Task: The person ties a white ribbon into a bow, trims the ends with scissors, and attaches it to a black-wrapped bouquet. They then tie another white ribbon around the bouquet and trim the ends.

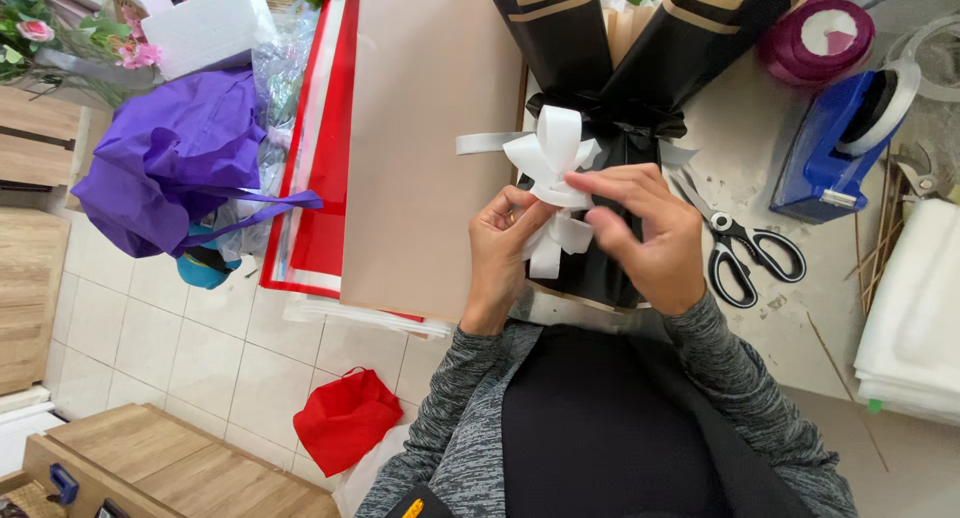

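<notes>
Fingers (560,200) of both hands pinched on white ribbon bow (553,158)

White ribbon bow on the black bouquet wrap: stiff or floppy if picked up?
The white ribbon bow probably holds some shape: its loops stand up on the black bouquet wrap. Its tails hang limp, so likely floppy there. Thin ribbon, pinched by the left hand and right hand; likely very light.
</notes>
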